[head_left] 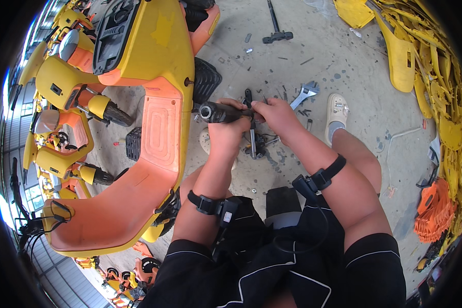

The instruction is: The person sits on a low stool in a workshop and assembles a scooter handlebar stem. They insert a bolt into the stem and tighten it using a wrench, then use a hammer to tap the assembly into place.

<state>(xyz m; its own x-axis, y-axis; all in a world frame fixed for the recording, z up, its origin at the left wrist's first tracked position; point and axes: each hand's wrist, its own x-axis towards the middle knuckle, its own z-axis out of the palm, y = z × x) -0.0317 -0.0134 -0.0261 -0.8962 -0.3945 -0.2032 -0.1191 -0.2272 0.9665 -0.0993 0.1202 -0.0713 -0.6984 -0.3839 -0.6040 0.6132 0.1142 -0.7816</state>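
Observation:
My left hand (230, 128) is wrapped around a thick black tube (216, 113), whose round, hollow metal end points left. My right hand (276, 117) is closed, with its fingertips pinched together at the tube's other end; what they pinch is too small to make out. Just beyond the hands stands a short black bar (248, 96). A shiny metal rod (252, 142) shows below them, and I cannot tell whether it joins the tube. An adjustable wrench (306, 94) lies on the floor right of my right hand, among small scattered dark pieces.
A yellow and orange scooter body (161, 128) stands close on my left, with more scooters (61, 84) behind. A black stem with a crosspiece (277, 36) lies ahead on the concrete. Yellow panels (449, 77) are piled at right, near stacked orange parts (435, 211).

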